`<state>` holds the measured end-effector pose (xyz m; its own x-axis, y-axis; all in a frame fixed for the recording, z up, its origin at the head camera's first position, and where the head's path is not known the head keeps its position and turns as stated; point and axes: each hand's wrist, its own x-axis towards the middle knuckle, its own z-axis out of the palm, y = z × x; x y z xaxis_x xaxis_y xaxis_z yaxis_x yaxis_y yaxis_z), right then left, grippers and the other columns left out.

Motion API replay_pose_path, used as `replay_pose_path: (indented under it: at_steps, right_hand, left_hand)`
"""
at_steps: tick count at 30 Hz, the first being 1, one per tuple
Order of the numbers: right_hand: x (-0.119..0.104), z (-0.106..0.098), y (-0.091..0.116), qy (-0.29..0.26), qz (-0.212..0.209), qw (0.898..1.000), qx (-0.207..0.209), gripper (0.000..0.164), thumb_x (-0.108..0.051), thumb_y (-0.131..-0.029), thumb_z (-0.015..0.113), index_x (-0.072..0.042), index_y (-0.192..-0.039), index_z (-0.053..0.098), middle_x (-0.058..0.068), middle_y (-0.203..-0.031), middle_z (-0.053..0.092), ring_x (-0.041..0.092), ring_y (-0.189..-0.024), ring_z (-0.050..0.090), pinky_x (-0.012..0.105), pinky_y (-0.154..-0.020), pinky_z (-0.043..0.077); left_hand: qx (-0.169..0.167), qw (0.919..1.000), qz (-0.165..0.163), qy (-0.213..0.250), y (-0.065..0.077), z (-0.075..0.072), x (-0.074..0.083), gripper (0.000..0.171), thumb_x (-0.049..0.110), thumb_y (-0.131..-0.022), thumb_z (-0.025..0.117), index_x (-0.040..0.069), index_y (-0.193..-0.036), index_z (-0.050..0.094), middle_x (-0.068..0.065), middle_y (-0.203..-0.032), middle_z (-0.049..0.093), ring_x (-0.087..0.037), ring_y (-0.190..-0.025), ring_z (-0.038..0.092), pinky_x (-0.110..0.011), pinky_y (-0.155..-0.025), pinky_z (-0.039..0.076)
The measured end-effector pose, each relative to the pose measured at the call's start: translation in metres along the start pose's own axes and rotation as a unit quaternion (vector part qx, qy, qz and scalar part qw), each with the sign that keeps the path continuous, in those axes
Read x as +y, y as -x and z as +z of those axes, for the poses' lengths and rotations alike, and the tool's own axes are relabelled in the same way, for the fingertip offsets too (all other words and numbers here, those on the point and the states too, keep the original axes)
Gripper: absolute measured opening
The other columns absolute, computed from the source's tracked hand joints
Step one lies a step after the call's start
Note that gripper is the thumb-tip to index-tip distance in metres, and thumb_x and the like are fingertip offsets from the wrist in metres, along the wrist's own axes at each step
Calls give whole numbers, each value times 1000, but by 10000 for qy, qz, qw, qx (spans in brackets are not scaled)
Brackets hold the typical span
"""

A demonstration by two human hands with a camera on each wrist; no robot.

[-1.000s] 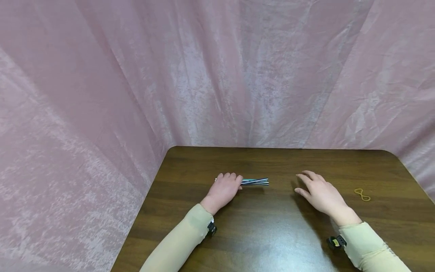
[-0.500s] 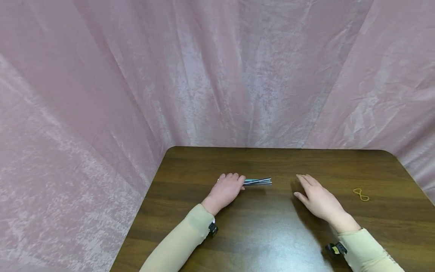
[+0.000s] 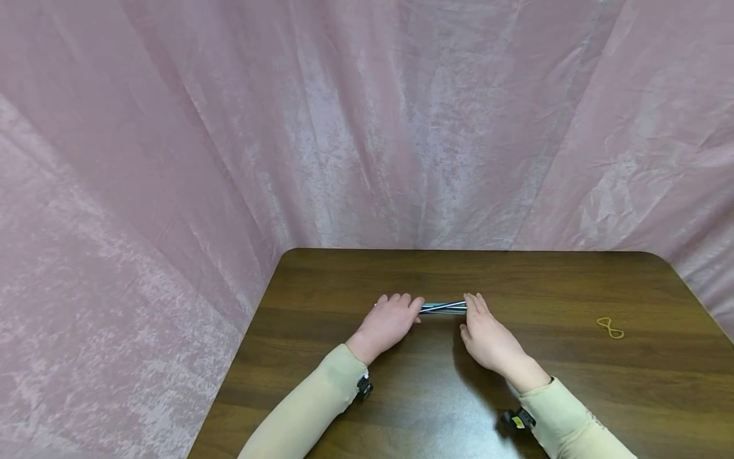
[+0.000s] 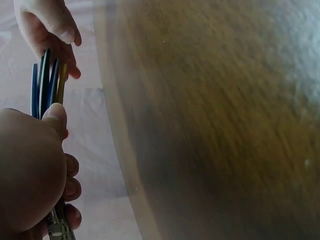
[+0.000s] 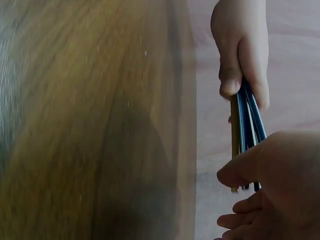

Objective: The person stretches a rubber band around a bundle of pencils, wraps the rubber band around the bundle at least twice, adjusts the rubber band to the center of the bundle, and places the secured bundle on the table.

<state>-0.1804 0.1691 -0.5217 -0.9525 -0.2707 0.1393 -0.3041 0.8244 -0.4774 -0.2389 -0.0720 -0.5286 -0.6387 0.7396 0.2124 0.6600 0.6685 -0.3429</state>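
My left hand (image 3: 390, 324) grips a bundle of slim pencils (image 3: 443, 308) around its left part, with the thumb along the near side. The pencils are blue, dark and yellow, and they cross slightly and fan apart toward their right ends. In the left wrist view, shiny metal ferrules (image 4: 59, 229) show below the left fist. My right hand (image 3: 486, 335) is at the bundle's right ends, its fingers straight and held together. From the right wrist view, the right thumb (image 5: 239, 170) overlaps the flat pencil ends, and the other fingers are loosely bent below them.
A yellow rubber band (image 3: 610, 328), twisted into a figure eight, lies on the right part of the brown wooden table (image 3: 573, 280). Behind the table's far edge hangs a pink velvet curtain (image 3: 367, 127).
My right hand has moved left to the right ends of the pencils, its fingers straightening. My left hand has shifted slightly right with the bundle. The rubber band lies in place.
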Motion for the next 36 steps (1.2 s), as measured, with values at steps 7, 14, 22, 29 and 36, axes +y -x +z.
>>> replay_pose_path:
  at_steps: [7,14,22,29,36]
  right_hand:
    - [-3,4,-2,-277,-34,9996,-65,60,-4,-102,62,23,-149,37,39,-160,37,56,-151,32,62,-117,36]
    - [5,-2,-1,-334,439,9983,-178,76,-15,-106,62,15,-162,20,39,-165,27,53,-155,26,66,-115,36]
    - [-3,1,-3,-410,0,9991,71,74,-9,-104,65,15,-161,24,37,-165,30,52,-154,28,64,-118,33]
    - [-3,2,-3,-510,-71,9987,9,78,-5,-101,63,16,-162,19,36,-168,23,53,-156,23,64,-120,29]
    - [17,2,-3,-388,87,9990,-220,75,-4,-98,62,19,-159,24,38,-166,25,56,-155,20,66,-121,26]
  left_hand:
    - [-71,9999,92,-25,-1,-3,2,26,39,-112,57,15,-120,57,1,-94,64,-16,-79,65,-31,-63,48]
    - [-105,9999,99,-69,0,-4,-2,22,37,-112,58,16,-118,58,2,-93,63,-16,-79,63,-31,-64,46]
    - [-153,9996,155,-195,-2,-6,2,25,40,-112,57,17,-120,59,2,-96,65,-15,-82,65,-31,-65,48]
    - [-7,9996,208,-191,-5,-6,4,25,40,-111,58,17,-118,59,2,-96,66,-15,-82,66,-31,-65,48]
    - [-115,9998,146,-18,-5,-9,-1,24,38,-112,57,16,-122,59,2,-98,66,-15,-85,66,-31,-65,47]
